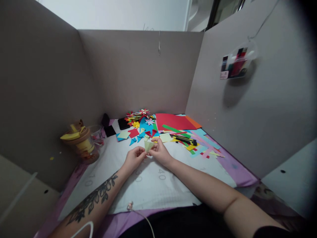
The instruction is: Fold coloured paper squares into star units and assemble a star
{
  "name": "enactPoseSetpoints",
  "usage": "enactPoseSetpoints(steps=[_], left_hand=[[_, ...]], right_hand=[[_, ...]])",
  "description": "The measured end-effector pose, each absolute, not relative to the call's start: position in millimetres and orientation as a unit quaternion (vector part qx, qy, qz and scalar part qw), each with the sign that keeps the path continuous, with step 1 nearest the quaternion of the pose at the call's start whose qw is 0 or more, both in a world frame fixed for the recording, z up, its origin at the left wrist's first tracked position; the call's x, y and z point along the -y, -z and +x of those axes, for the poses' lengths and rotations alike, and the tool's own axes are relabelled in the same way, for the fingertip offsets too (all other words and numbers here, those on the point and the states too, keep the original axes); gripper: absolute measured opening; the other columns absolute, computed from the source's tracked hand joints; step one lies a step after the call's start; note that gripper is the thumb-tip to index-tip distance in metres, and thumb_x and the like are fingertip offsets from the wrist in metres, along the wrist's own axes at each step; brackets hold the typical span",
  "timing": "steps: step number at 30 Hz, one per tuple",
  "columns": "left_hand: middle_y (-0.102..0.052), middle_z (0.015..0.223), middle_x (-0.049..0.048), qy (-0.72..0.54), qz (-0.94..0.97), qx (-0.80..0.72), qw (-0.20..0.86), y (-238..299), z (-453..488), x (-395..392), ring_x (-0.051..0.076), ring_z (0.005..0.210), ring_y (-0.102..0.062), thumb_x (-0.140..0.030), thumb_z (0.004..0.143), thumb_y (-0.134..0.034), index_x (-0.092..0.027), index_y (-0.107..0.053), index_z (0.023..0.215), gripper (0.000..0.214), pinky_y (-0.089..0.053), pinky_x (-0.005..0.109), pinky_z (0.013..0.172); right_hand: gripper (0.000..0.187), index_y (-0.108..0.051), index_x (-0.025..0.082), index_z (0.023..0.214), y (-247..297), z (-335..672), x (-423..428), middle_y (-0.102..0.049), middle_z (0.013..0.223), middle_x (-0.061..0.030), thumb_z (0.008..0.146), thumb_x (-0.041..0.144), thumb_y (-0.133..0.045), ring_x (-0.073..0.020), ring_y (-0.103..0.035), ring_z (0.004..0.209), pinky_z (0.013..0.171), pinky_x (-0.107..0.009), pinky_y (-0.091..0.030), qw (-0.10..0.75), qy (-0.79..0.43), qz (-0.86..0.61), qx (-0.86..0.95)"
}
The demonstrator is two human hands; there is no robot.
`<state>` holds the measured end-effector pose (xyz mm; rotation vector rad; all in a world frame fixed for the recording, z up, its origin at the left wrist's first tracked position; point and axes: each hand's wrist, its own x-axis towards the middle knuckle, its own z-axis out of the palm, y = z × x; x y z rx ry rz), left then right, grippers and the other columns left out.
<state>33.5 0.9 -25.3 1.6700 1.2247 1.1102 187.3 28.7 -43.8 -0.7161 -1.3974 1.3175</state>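
Note:
Both of my hands meet over the middle of the white cutting mat (148,185). Between them is a small pale green folded paper piece (149,145), pointed like a triangle. My left hand (134,158) pinches its left side with closed fingers. My right hand (160,152) pinches its right side, fingers curled round the fold. Just behind the hands lie loose blue, red and green paper triangles (133,134).
A pile of finished paper stars (138,117) sits at the back. Red paper sheets (174,122), coloured strips (205,148) and a black-and-yellow cutter (184,139) lie right. A lidded jar (79,142) stands left. Cardboard walls surround the desk; a plastic pouch (236,62) hangs right.

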Motion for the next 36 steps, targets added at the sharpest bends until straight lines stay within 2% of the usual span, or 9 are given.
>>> enactPoseSetpoints(steps=[4, 8, 12, 15, 21, 25, 31, 36], left_hand=[[-0.063, 0.065, -0.0002, -0.430, 0.685, -0.497, 0.315, 24, 32, 0, 0.013, 0.059, -0.057, -0.030, 0.076, -0.056, -0.016, -0.060, 0.076, 0.014, -0.043, 0.023, 0.057], [-0.065, 0.076, 0.0021, -0.430, 0.706, -0.487, 0.281, 20, 32, 2, 0.014, 0.068, -0.059, -0.027, 0.076, -0.055, -0.017, -0.062, 0.077, 0.012, -0.045, 0.024, 0.062], [-0.063, 0.090, 0.0043, -0.452, 0.694, -0.469, 0.306, 17, 32, 3, 0.016, 0.081, -0.060, -0.026, 0.075, -0.058, -0.017, -0.060, 0.087, 0.015, -0.047, 0.026, 0.068], [-0.060, 0.096, 0.0050, -0.463, 0.688, -0.436, 0.349, 18, 31, 2, 0.016, 0.087, -0.059, -0.025, 0.075, -0.058, -0.018, -0.055, 0.094, 0.020, -0.047, 0.027, 0.073], [-0.057, 0.088, 0.0035, -0.466, 0.668, -0.402, 0.418, 23, 31, -1, 0.015, 0.081, -0.056, -0.021, 0.073, -0.060, -0.018, -0.051, 0.095, 0.024, -0.045, 0.027, 0.073], [-0.056, 0.084, 0.0018, -0.471, 0.662, -0.402, 0.422, 22, 31, 0, 0.014, 0.078, -0.054, -0.023, 0.072, -0.061, -0.018, -0.051, 0.091, 0.022, -0.044, 0.026, 0.072], [-0.057, 0.087, 0.0025, -0.469, 0.701, -0.419, 0.338, 20, 29, 0, 0.014, 0.081, -0.055, -0.024, 0.076, -0.057, -0.017, -0.054, 0.085, 0.012, -0.044, 0.026, 0.072], [-0.061, 0.090, 0.0042, -0.452, 0.723, -0.431, 0.296, 18, 29, 0, 0.015, 0.083, -0.057, -0.022, 0.077, -0.055, -0.017, -0.061, 0.085, 0.012, -0.045, 0.026, 0.072]], right_hand=[[0.047, -0.035, 0.023, 0.105, 41, 188, -26, -0.056, 0.076, 0.0044, 0.065, 0.016, -0.059, -0.0121, -0.058, 0.065, 0.060, -0.024, -0.046, 0.508, -0.528, -0.310, 0.606], [0.039, -0.042, 0.022, 0.100, 35, 191, -23, -0.053, 0.078, 0.0041, 0.066, 0.014, -0.057, -0.0116, -0.056, 0.066, 0.060, -0.023, -0.045, 0.514, -0.472, -0.330, 0.636], [0.019, -0.051, 0.020, 0.088, 30, 194, -20, -0.055, 0.082, 0.0012, 0.069, 0.015, -0.054, -0.0137, -0.055, 0.074, 0.066, -0.025, -0.045, 0.514, -0.380, -0.343, 0.688], [0.011, -0.053, 0.019, 0.082, 30, 195, -18, -0.056, 0.079, 0.0007, 0.072, 0.015, -0.052, -0.0140, -0.055, 0.074, 0.067, -0.026, -0.044, 0.509, -0.340, -0.335, 0.716], [0.007, -0.055, 0.019, 0.080, 33, 197, -19, -0.057, 0.077, 0.0004, 0.074, 0.016, -0.052, -0.0130, -0.053, 0.070, 0.066, -0.025, -0.042, 0.508, -0.286, -0.332, 0.742], [0.005, -0.053, 0.019, 0.078, 31, 197, -19, -0.055, 0.074, 0.0010, 0.073, 0.018, -0.053, -0.0131, -0.052, 0.068, 0.064, -0.024, -0.041, 0.514, -0.294, -0.351, 0.725], [0.013, -0.048, 0.020, 0.077, 31, 192, -23, -0.051, 0.070, 0.0040, 0.067, 0.017, -0.054, -0.0125, -0.048, 0.064, 0.060, -0.024, -0.039, 0.539, -0.364, -0.379, 0.658], [0.017, -0.046, 0.021, 0.079, 36, 189, -26, -0.051, 0.070, 0.0048, 0.065, 0.018, -0.056, -0.0128, -0.050, 0.062, 0.059, -0.024, -0.039, 0.556, -0.416, -0.374, 0.615]])
